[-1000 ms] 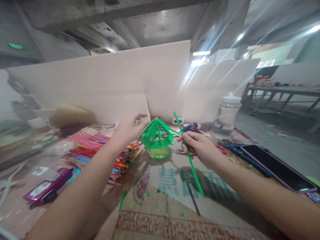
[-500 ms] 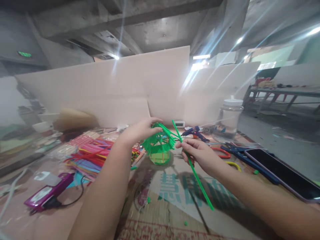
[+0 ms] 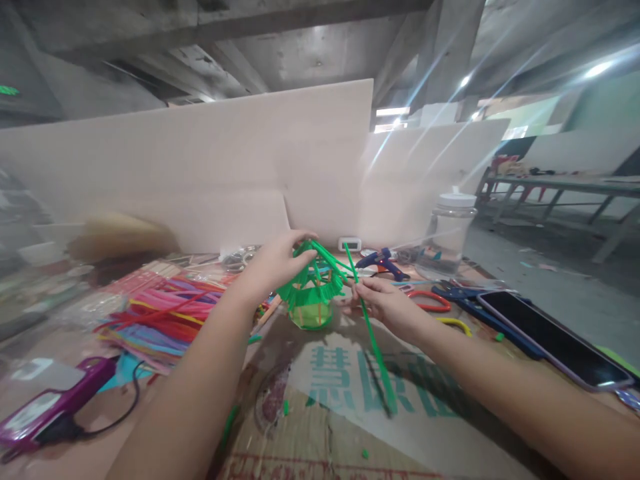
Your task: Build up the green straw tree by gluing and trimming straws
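A small green hut-like craft model [image 3: 313, 297] with a fringed roof, thin wooden posts and a round pale-green base stands upright on the printed cardboard [image 3: 320, 433]. My left hand [image 3: 283, 260] grips its roof from the left, thumb at the front and fingers over the top. Between the thumb and fingers of my right hand [image 3: 383, 301] is a long fuzzy green pipe cleaner [image 3: 375, 347], slanting down toward me. Its upper part crosses green strips that reach out from the roof; whether they are joined I cannot tell.
Colourful pipe cleaners [image 3: 170, 303] lie in a bundle at left, near a purple device [image 3: 60, 400] with a cable. At right are a blue glue gun [image 3: 383, 263], red-handled scissors [image 3: 430, 301], a phone [image 3: 555, 340] and a clear bottle [image 3: 450, 233]. A white board [image 3: 200, 160] stands behind.
The view has shifted slightly to the right. The lower end of the pipe cleaner has swung inward and it hangs steeper. My left hand keeps its hold on the roof.
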### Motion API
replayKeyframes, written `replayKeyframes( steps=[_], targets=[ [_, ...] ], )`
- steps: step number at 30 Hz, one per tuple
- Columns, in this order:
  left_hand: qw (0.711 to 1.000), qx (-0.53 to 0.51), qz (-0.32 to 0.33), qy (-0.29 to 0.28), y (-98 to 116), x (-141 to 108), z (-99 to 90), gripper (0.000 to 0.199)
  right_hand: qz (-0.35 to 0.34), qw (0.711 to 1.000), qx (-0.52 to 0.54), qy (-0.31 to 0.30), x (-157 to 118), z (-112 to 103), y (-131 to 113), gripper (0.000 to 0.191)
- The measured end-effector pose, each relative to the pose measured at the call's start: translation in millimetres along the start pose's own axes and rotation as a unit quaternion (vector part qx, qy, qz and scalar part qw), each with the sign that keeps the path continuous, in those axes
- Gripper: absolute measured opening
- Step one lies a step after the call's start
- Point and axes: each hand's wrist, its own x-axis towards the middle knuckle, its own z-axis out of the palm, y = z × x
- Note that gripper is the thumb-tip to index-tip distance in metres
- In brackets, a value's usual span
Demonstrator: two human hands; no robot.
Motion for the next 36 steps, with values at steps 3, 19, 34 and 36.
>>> replayKeyframes(
  steps=[3,19,34,36],
  targets=[
    [0.999,-0.026,0.001,0.033,6.9,2.2,6.2,0.036,-0.007,1.0,0.021,0.011,1.0,-0.8,0.0,0.043],
    [0.991,-0.085,-0.064,0.082,8.4,7.5,27.8,0.038,-0.033,0.996,0.03,0.075,4.0,-14.4,-19.4,0.032],
    [0.992,-0.117,-0.052,0.004,0.8,4.1,17.8,0.052,-0.113,0.972,-0.191,0.075,-16.5,6.9,-31.1,0.042],
    [0.992,-0.117,-0.054,0.006,2.5,4.3,18.1,0.051,-0.066,0.981,-0.177,0.037,-22.2,18.9,-25.1,0.04]
  ],
)
